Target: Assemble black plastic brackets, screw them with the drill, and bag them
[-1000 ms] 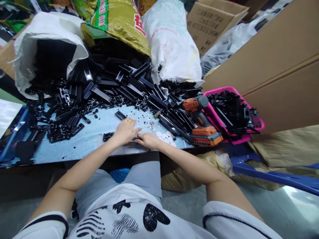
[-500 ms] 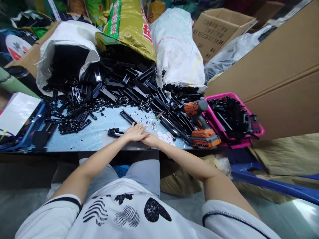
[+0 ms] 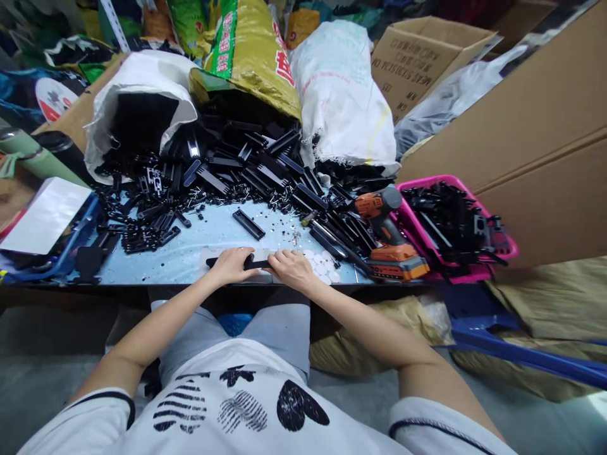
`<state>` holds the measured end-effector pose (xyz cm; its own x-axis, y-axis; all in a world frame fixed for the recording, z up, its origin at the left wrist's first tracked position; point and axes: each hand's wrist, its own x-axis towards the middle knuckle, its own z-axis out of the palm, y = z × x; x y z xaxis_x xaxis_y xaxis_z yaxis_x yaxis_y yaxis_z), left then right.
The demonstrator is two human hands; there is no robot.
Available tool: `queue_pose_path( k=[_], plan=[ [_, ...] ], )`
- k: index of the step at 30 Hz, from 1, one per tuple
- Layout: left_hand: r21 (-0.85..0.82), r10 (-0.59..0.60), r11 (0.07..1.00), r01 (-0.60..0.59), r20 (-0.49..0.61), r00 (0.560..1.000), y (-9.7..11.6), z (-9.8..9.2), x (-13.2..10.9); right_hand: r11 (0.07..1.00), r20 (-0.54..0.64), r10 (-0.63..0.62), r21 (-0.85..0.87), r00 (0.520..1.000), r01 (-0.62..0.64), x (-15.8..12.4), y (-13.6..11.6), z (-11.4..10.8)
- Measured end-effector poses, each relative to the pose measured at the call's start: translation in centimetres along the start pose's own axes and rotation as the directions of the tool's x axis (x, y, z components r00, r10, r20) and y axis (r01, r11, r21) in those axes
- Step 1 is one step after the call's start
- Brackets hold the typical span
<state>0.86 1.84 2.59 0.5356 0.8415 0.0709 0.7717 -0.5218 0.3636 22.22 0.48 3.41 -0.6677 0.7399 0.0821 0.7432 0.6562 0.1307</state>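
Near the table's front edge my left hand [image 3: 231, 265] and my right hand [image 3: 290, 268] grip a long black plastic part [image 3: 258, 263] lying level between them. The left fingers close round its left portion, and its tip pokes out past that hand. My right fingers are bent over its right end, which they hide. Just beyond the hands a separate black channel-shaped piece [image 3: 249, 224] lies on the blue table surface [image 3: 213, 229]. White round discs [image 3: 325, 266] are scattered right beside my right hand.
An orange cordless drill [image 3: 386, 237] stands to the right, by a pink basket [image 3: 509, 246] of black parts. Behind lies a heap of black parts and screws [image 3: 241, 170], below a white sack [image 3: 137, 66], a yellow sack [image 3: 256, 44] and another white sack [image 3: 341, 95]. A blue tray [image 3: 90, 215] sits left.
My hands were together, one over the other; now they are apart with fingers closed on the black part, which has turned level. The view has shifted slightly.
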Motion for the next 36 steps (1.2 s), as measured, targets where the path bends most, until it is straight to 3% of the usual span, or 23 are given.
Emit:
queue_pose_path(
  k=[4,7,9,14,16,18,22,24,27,30,32,34,36],
  plan=[
    [-0.009,0.031,0.999,-0.031,-0.072,0.997,-1.6,1.6,-0.9,0.998,-0.049,-0.045,-0.045,0.998,0.043,-0.1,-0.3,-1.5],
    [-0.011,0.106,0.994,-0.107,-0.094,0.990,-1.9,2.3,-0.9,0.994,-0.041,-0.100,-0.047,0.994,0.098,0.1,0.0,-1.9],
    [0.005,0.097,0.995,-0.097,-0.091,0.991,-1.8,2.4,-0.9,0.996,-0.029,-0.086,-0.042,0.996,0.085,0.3,0.2,-1.8],
    [0.012,0.061,0.998,-0.062,0.056,0.997,-1.2,1.9,0.0,1.000,-0.015,-0.004,0.006,1.000,0.004,0.1,1.3,0.6],
    [-0.026,0.103,0.995,-0.101,0.079,0.992,-1.2,1.6,2.0,0.999,-0.035,0.019,0.042,0.999,-0.017,-0.4,1.9,2.1],
    [-0.049,0.092,0.995,-0.090,0.027,0.995,-1.4,1.3,5.6,0.996,-0.060,0.050,0.082,0.997,-0.045,-1.0,2.3,3.4],
    [0.018,-0.169,0.985,0.170,-0.036,0.985,-2.8,1.5,15.2,0.986,-0.048,0.068,0.156,0.996,-0.060,-2.0,2.4,4.3],
    [0.035,-0.219,0.975,0.220,-0.022,0.975,-3.4,2.1,19.0,0.975,-0.030,0.072,0.212,0.997,-0.064,-1.7,2.9,4.3],
    [0.044,-0.217,0.975,0.217,-0.008,0.976,-3.4,3.3,22.1,0.952,-0.032,0.185,0.252,0.982,-0.172,0.7,5.4,4.5],
    [0.058,-0.212,0.975,0.214,-0.031,0.977,-2.8,4.0,22.6,0.915,-0.041,0.368,0.190,0.929,-0.355,4.9,9.4,5.3],
    [0.070,-0.214,0.973,0.218,-0.062,0.975,-2.7,3.5,21.7,0.902,-0.004,0.410,0.149,0.912,-0.405,7.7,11.8,6.1],
    [0.073,-0.208,0.974,0.216,-0.103,0.973,-3.4,2.3,19.4,0.906,0.061,0.398,0.132,0.915,-0.403,9.6,13.4,6.7],
    [0.047,-0.182,0.980,0.193,-0.169,0.969,-4.8,0.5,15.7,0.904,0.112,0.390,0.142,0.914,-0.403,10.2,14.0,7.0]
  ],
)
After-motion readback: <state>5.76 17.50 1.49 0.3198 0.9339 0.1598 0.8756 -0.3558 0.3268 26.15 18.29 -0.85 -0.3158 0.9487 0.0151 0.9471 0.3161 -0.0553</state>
